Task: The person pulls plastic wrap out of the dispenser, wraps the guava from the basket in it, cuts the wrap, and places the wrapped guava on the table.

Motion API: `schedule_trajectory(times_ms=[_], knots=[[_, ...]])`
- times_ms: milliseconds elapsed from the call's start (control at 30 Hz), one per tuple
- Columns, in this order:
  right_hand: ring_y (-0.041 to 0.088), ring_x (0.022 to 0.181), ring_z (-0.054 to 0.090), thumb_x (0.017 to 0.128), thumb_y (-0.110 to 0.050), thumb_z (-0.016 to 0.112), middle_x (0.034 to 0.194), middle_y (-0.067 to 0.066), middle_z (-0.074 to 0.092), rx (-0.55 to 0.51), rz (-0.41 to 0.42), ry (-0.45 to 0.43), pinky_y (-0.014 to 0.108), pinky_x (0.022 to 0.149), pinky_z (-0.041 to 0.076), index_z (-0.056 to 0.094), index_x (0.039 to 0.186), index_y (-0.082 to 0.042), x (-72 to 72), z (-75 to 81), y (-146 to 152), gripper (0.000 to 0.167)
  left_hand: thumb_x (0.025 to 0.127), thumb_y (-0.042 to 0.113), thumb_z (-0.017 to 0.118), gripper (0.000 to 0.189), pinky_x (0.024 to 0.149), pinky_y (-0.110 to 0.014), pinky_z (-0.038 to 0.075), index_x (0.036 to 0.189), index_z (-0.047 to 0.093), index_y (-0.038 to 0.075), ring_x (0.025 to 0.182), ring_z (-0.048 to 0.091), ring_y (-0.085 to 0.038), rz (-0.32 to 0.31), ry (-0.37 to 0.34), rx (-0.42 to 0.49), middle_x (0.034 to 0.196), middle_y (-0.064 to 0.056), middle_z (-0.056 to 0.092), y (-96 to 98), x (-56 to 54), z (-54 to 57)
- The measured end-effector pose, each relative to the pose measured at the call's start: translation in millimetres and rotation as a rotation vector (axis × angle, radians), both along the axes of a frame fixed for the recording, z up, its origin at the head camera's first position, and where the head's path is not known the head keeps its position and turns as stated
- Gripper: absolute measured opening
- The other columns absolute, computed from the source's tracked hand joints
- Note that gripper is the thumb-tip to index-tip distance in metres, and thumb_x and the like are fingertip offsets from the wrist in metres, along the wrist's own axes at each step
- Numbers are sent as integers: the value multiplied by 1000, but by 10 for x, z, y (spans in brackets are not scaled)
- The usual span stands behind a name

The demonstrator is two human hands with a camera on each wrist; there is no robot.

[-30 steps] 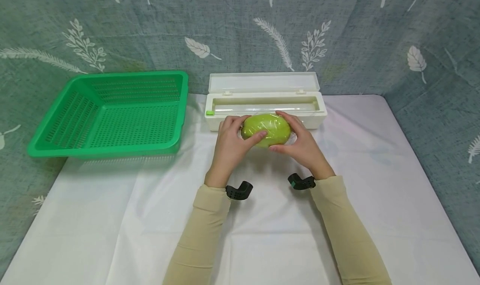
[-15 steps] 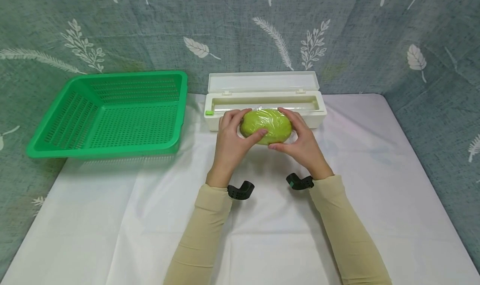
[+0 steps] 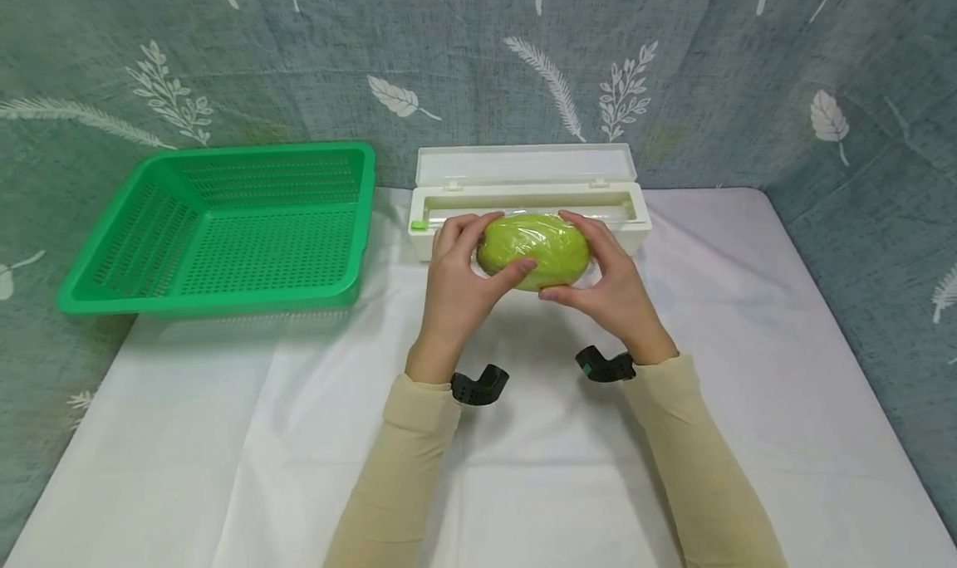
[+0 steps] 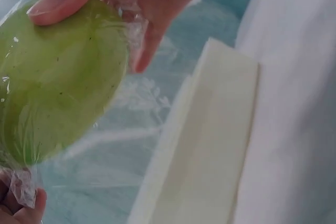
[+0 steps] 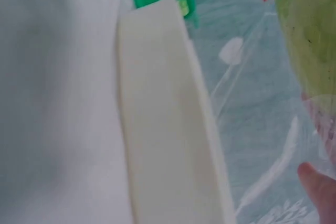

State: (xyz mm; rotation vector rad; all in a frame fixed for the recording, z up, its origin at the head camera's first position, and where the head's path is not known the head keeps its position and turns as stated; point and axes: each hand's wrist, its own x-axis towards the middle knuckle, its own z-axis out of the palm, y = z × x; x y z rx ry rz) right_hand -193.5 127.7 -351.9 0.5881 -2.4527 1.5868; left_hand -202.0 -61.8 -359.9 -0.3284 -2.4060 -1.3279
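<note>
A green mango (image 3: 534, 252) under clear plastic film is held between both hands, in front of the white cling-film box (image 3: 441, 244). On its left side the left hand (image 3: 456, 298) grips it, thumb across the near face and fingers over the far side. At the other end the right hand (image 3: 620, 290) holds it, thumb beneath and fingers on top. Bunched film (image 4: 139, 30) sticks out at one end of the mango in the left wrist view. Behind the mango, the box's lid (image 3: 523, 165) stands raised, and part of the film roll inside is hidden.
A green slotted basket (image 3: 347, 290) stands at the back left of the white-clothed table (image 3: 538, 468). A patterned grey-green curtain (image 3: 478, 70) hangs behind and along the sides. The box sits close against the curtain.
Both hands have raised the mango slightly, and it now looks a little larger to the head camera. Their hold on it looks the same. The box and basket stay put.
</note>
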Motion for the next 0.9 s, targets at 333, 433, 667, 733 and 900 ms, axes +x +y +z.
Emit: schedule_trajectory(times_ms=[333,433,667,733,900], knots=[[12,114,43,63,-27,81,129,-9,43,23,17,-104,37,94,34,39,133,-30,77,-87,96,81,66,67,59,68,75,-26,40,114,59,20,101,38,-8,3,-123,-44,106,9,45,21,177,95],[10,113,43,62,-33,81,128,-12,43,63,18,-120,38,93,35,38,132,-34,79,-190,123,82,66,69,57,68,74,-27,41,112,59,20,99,37,-8,1,-157,-64,105,10,44,6,239,61],[17,113,43,65,-31,79,129,-5,44,97,27,-189,45,90,36,38,133,-28,196,-206,79,80,68,69,56,71,74,-27,40,112,59,14,97,38,-10,-11,-158,-116,103,5,45,-25,296,-78],[19,114,43,66,-29,79,129,-3,44,103,28,-212,46,91,35,38,134,-26,226,-191,58,79,68,69,56,70,74,-27,39,111,60,13,96,38,-11,-10,-164,-127,103,4,46,-28,294,-121],[18,122,37,68,-28,78,132,-2,42,93,36,-278,44,96,31,38,134,-23,236,-231,34,78,68,71,53,73,73,-27,38,111,59,12,95,38,-12,-4,-198,-166,101,3,46,-27,276,-208]])
